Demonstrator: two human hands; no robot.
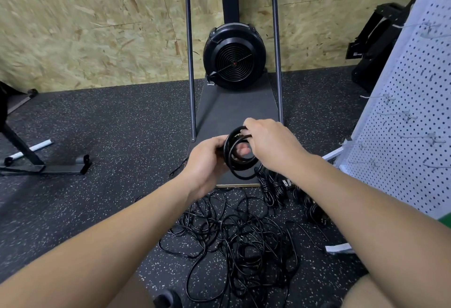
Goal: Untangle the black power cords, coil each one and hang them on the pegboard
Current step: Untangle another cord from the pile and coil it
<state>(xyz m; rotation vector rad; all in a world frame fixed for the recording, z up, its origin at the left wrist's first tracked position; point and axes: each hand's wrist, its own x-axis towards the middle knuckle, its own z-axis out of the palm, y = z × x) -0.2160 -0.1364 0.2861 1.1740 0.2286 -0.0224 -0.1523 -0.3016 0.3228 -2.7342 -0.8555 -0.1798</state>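
Step in hand: winding one black rubber power cord [240,154] into a round coil, held in the air above the near edge of a dark flat machine platform [234,110]

Left hand [207,161]: fingers curled round the coil's left side, gripping the stacked loops

Right hand [268,144]: fingers pinched the cord at the coil's top; the free end was hidden

Doing it well: I judged the loops needed matching size and a firm left grip, lest they spring apart

Remaining cords: a tangled black heap [241,239] lay on the speckled rubber floor [109,124] below; bundled cords [273,190] lay just beyond

Destination: white perforated pegboard with wire hooks [400,124] stood at right; hooks looked bare
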